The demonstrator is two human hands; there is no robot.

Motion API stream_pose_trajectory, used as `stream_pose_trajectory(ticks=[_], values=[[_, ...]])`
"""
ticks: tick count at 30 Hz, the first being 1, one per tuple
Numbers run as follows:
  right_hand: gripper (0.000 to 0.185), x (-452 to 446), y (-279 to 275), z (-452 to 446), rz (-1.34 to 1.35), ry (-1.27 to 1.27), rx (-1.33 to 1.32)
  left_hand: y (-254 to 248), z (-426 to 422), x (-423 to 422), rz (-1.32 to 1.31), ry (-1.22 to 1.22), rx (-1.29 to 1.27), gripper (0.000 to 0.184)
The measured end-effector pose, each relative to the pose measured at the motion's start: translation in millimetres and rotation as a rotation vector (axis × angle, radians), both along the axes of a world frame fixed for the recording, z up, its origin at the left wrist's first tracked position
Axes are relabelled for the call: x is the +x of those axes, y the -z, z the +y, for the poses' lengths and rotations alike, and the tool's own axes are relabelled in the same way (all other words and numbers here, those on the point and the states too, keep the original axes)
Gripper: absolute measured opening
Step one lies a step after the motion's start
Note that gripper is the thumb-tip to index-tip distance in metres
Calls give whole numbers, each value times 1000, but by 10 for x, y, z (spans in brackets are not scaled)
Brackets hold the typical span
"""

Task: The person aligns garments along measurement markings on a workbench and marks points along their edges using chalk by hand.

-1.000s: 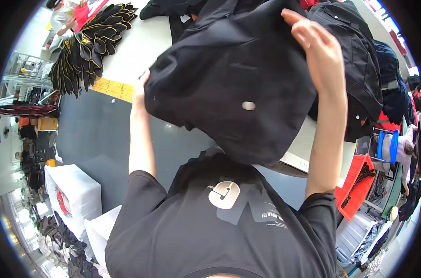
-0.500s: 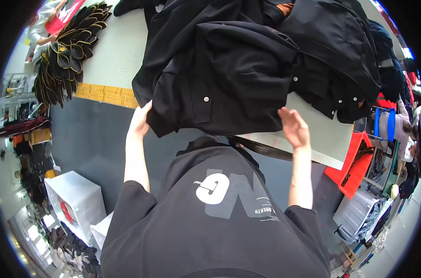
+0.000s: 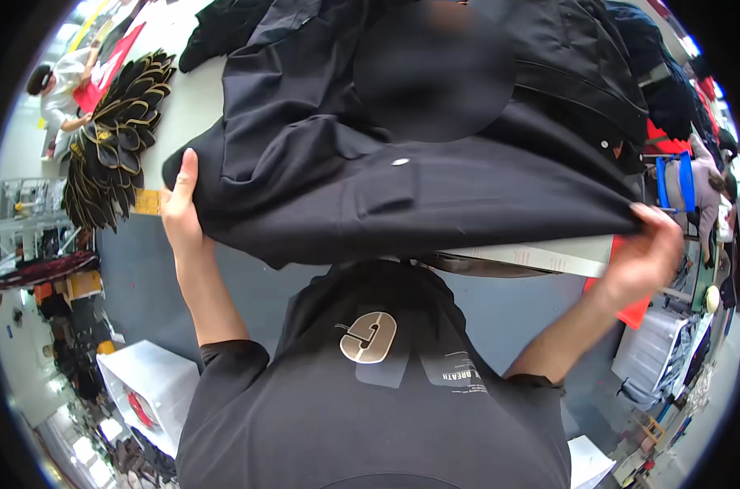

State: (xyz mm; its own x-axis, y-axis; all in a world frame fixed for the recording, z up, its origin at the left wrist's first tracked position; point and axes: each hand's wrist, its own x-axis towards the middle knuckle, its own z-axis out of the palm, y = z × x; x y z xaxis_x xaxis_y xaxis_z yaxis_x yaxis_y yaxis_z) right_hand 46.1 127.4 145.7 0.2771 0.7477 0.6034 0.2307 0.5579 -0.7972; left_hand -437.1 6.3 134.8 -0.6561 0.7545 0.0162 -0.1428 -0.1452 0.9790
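Observation:
A black jacket (image 3: 305,216) with a flap pocket and a silvery snap button is stretched across the table edge in front of me. My left hand (image 3: 182,204) grips its left end, thumb on top and the other fingers hidden beneath the cloth. Over on the far right, my right hand (image 3: 643,261) pinches the garment's corner, its fingers smeared by motion. Between the two hands the cloth hangs in a long, taut fold. A round blur covers part of the black cloth behind it.
More black garments (image 3: 581,65) are heaped on the pale table (image 3: 199,94). Black petal-shaped pieces with gold edges (image 3: 117,138) lie at the left, near a person in white (image 3: 72,85). A white bin (image 3: 154,383) stands on the floor at left, a grey crate (image 3: 651,350) at right.
Both hands have spread apart, the right one much farther. The right hand was open beside the jacket and now grips its corner. The cloth has been pulled out wide and flatter.

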Motion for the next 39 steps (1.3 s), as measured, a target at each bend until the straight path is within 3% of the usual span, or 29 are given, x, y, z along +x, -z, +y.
stream_pose_trajectory(ticks=[1, 3, 4, 6, 7, 9, 10, 11, 12, 13, 14, 15, 17, 19, 20, 21, 22, 23, 24, 27, 28, 29, 31, 32, 34, 36, 39], values=[[36, 203, -256, -145, -147, 170, 174, -87, 62, 120, 32, -20, 64, 29], [35, 768, -580, -454, 196, 153, 397, -189, 128, 279, -33, -25, 163, 27], [34, 704, -641, -624, 328, -10, 457, -154, 162, 285, -23, -14, 191, 29], [30, 468, -605, -749, 110, 257, 385, -36, 226, 266, -57, -29, 141, 31], [29, 545, -368, -747, -82, 335, 285, 67, 243, 253, -100, -55, 57, 32], [21, 777, 440, -728, -1, 440, -51, 361, 263, 239, -17, -80, -100, 37], [17, 722, 784, -738, -127, 460, -272, 649, 235, 72, 117, -41, -209, 42], [17, 584, 998, -755, 12, 302, -432, 808, 214, 115, 60, -17, -293, 52], [16, 623, 1262, -822, -91, 98, -605, 1198, 151, -16, 57, 28, -351, 65], [16, 594, 1410, -899, 4, 81, -781, 1309, 84, 101, 174, 9, -428, 73], [17, 680, 1605, -932, 36, 116, -968, 1600, -1, 83, 245, 23, -526, 68], [17, 727, 1672, -949, -33, 155, -1023, 1614, -89, 112, 300, 202, -732, 63], [17, 916, 1802, -893, -19, 315, -914, 1884, -170, 143, 280, 269, -690, 60], [17, 1194, 2054, -753, -13, 291, -768, 1819, -88, 255, 260, 392, -788, 64], [17, 1287, 2075, -567, -2, 203, -774, 1799, 87, 501, 176, 423, -577, 67], [16, 1366, 2084, -443, 2, 109, -791, 1698, 189, 611, 194, 506, -738, 67], [17, 1512, 2095, -346, 30, -5, -863, 1821, 304, 713, 178, 565, -710, 64], [18, 1593, 2088, -302, 7, -71, -825, 1639, 454, 926, 318, 665, -724, 62], [19, 1663, 2057, -286, 115, -143, -955, 1693, 565, 1101, 400, 726, -585, 60], [18, 1623, 1936, -336, 271, -273, -1174, 1738, 991, 1782, 658, 775, -534, 54], [17, 1599, 1849, -317, 70, -277, -1241, 1945, 1176, 1991, 807, 852, -559, 54], [17, 1564, 1739, -306, -132, -272, -1305, 2306, 1343, 2217, 1022, 843, -362, 57], [17, 1448, 1616, -316, -237, -419, -1244, 2034, 1581, 2732, 1071, 810, -384, 48], [17, 1436, 1623, -304, -227, -413, -1239, 2052, 1685, 2910, 1032, 721, -313, 37], [18, 1466, 1696, -337, -207, -399, -1248, 2134, 1934, 3075, 1068, 760, -313, 34], [17, 1542, 1865, -330, 115, -326, -1237, 2084, 2175, 3165, 1099, 794, -314, 32], [17, 1537, 1938, -293, 199, -224, -1074, 2018, 2471, 3243, 1032, 835, -367, 29]])
